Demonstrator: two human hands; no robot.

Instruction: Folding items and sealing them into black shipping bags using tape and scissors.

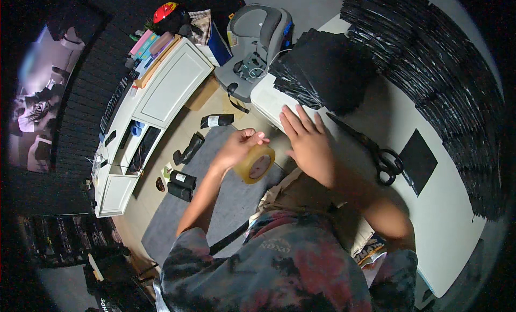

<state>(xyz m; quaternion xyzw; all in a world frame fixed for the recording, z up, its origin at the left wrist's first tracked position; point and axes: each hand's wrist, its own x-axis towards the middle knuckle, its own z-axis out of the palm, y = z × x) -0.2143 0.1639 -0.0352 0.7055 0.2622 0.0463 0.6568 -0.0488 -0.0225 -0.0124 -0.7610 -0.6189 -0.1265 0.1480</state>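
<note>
Fingers [252, 135] of left hand [236, 148] grasp clear-brown round tape roll [255, 164] off white counter [430, 226] edge; right hand [306, 143] flat, fingers released, left of black-handled scissors [376, 151].

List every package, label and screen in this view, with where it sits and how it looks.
Screen: far left, past the white cabinet; a glowing, blurred rectangle.
Dark roll with white label: on the floor, beyond the left hand.
Dark rolls with white labels: stacked on the floor at the grey mat's left edge.
Printed packet: under the right forearm at the table edge; yellow and blue.
Tape roll: in the left hand; tan, no label visible.
</note>
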